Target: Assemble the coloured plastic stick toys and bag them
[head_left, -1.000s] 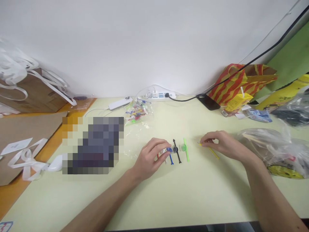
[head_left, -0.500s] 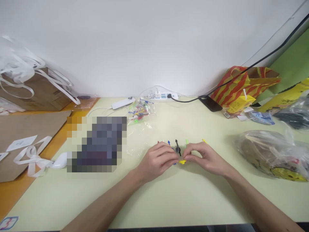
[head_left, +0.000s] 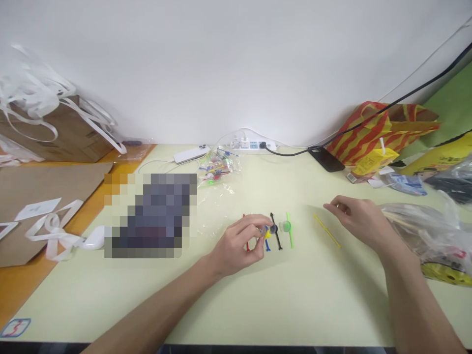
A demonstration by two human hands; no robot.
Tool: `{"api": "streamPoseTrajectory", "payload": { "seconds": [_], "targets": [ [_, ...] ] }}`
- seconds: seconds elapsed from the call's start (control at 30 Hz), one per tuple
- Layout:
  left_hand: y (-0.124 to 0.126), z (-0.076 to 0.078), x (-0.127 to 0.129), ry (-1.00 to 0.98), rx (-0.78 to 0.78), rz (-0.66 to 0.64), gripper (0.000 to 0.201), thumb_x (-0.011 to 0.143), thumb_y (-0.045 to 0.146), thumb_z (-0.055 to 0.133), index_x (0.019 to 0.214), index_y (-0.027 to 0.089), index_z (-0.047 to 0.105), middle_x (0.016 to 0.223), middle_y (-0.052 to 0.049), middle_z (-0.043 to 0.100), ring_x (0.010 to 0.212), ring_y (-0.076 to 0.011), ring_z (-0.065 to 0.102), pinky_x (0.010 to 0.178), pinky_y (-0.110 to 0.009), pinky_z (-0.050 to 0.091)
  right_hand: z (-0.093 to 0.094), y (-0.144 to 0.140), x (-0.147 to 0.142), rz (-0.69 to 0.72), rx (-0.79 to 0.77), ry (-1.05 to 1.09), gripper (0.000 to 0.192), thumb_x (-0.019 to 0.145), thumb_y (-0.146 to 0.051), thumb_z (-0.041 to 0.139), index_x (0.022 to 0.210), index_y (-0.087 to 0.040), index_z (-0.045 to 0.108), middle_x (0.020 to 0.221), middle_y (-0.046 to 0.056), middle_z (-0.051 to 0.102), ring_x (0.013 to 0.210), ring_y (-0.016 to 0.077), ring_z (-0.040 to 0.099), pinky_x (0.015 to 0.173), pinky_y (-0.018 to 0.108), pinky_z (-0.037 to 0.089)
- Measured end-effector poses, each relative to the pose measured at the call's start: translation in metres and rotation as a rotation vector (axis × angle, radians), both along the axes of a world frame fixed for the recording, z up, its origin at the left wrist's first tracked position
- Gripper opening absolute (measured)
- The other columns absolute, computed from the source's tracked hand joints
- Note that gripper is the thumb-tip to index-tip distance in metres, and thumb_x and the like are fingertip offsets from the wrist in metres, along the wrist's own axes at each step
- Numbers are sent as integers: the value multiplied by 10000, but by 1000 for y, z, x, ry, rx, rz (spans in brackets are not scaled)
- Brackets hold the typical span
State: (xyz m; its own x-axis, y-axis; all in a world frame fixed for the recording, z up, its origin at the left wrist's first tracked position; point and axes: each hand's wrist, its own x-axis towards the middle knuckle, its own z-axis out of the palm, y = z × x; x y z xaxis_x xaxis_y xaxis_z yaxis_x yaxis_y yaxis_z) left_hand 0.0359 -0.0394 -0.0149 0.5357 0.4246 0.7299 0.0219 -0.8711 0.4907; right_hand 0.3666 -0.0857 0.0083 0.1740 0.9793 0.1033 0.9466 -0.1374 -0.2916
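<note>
- Left hand [head_left: 239,246]: fingers pinched on a small yellow piece [head_left: 267,234] at the row of coloured sticks [head_left: 280,232], whose long axes run toward and away from the person.
- Right hand [head_left: 359,221]: loosely curled, holding nothing, just beside a yellow stick [head_left: 327,231] lying diagonally.
- Clear plastic bag [head_left: 217,169] lies behind the row; table [head_left: 295,295].

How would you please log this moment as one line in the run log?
left hand: pinching yellow piece at stick row | right hand: empty, beside yellow stick | surface: table
</note>
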Motion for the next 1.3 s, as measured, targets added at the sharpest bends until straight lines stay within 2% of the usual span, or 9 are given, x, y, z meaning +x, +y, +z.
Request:
{"api": "streamPoseTrajectory", "payload": {
  "seconds": [0.1, 0.23, 0.33, 0.6, 0.73, 0.83, 0.93, 1.03, 1.3],
  "targets": [
    [-1, -2, -1, 13, -22, 13, 202, 804, 8, 569, 851, 193, 502, 1039, -101, 738, 860, -163, 736, 843, -348, 609, 0, -1, 2, 67, -161, 71, 459, 885, -656, 563, 707, -240, 643, 631, 29, 656, 586, 211, 599, 543, 311, 365],
    [1, -2, 0, -7, -19, 14, 260, 828, 5, 582, 1008, 189, 546, 1009, -86, 745, 947, -167, 735, 841, -306, 607, -6, 0, -1, 114, -324, 167, 362, 801, -591, 689, 742, -236, 658, 718, 16, 709, 645, 213, 648, 562, 307, 411],
    [2, -1, 0, 9, -7, 19, 311, 861, -5, 555, 1099, 190, 599, 1044, -88, 727, 955, -160, 720, 853, -315, 601, -11, 1, 1, 113, -373, 197, 258, 816, -481, 676, 761, -229, 670, 761, 20, 730, 678, 214, 670, 580, 305, 431],
    [2, 0, -2, 16, -91, 16, 303, 909, 77, 624, 1181, 203, 670, 1136, -118, 679, 1050, -191, 685, 887, -330, 604, -7, 5, -17, 145, -337, 358, 257, 864, -429, 601, 764, -209, 690, 698, 38, 701, 644, 202, 639, 564, 292, 429],
    [2, 0, -2, 0, -134, 35, 262, 914, 118, 663, 1160, 208, 675, 1093, -96, 708, 991, -177, 701, 833, -303, 612, -3, 7, -41, 195, -230, 725, 302, 876, -483, 636, 824, -187, 667, 750, 51, 692, 661, 186, 633, 609, 294, 464],
    [2, 0, -2, -2, -171, 50, 276, 908, 148, 692, 1177, 201, 659, 1033, -80, 737, 901, -158, 709, 772, -275, 610, -4, 6, -59, 236, -205, 1003, 300, 877, -476, 685, 855, -180, 639, 694, 23, 648, 598, 145, 596, 524, 254, 415],
    [1, 0, -2, 0, -179, 36, 260, 882, 145, 727, 1132, 195, 674, 1031, -76, 753, 929, -168, 716, 829, -298, 605, -10, 6, -73, 272, -192, 1275, 307, 841, -446, 758, 949, -180, 650, 640, -19, 616, 490, 101, 534, 438, 221, 363],
    [1, 0, -2, 2, -175, 18, 269, 869, 129, 739, 1124, 195, 683, 1052, -82, 752, 969, -185, 718, 878, -329, 596, -18, 5, -85, 294, -198, 1483, 305, 788, -402, 826, 918, -170, 677, 638, -22, 632, 452, 81, 534, 409, 200, 373],
    [-2, 1, -1, -37, -151, -37, 326, 837, 124, 773, 1145, 186, 688, 1026, -82, 757, 953, -184, 730, 866, -317, 600, -22, -2, -110, 410, -270, 1607, 198, 778, -270, 855, 844, -155, 709, 669, 24, 726, 557, 132, 692, 530, 217, 543]
  ]
}}
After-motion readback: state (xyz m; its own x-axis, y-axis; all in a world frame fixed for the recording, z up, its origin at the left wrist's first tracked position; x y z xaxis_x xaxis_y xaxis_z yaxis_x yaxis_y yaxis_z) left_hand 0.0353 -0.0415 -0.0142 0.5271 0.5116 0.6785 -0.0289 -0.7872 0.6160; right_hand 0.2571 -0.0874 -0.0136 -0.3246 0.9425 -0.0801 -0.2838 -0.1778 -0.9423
